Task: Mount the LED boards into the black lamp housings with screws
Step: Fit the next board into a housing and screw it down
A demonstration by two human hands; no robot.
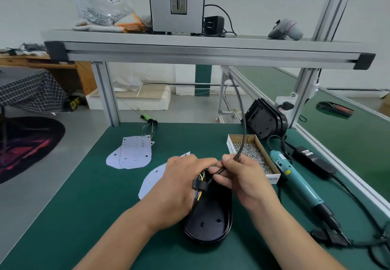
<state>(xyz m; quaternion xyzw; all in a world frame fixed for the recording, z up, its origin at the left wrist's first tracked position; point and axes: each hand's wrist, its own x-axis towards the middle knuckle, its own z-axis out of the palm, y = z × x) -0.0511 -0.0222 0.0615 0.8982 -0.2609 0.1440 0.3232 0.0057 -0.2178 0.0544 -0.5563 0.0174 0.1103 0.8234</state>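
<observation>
From where I stand, the black lamp housing (209, 225) lies on the surface (95, 206) at six o'clock, so the left hand (179, 183), curled round the coloured wires (199, 194), should steady them while the right hand (242, 177), pinching the black cable (242, 139), feeds gently (LED boards (135, 153) wait at ten o'clock).

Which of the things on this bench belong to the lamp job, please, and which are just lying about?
For the job: lamp housing, cable, LED boards, box of screws, electric screwdriver.

Lying about: grey tool, black adapter, plastic bag.
</observation>
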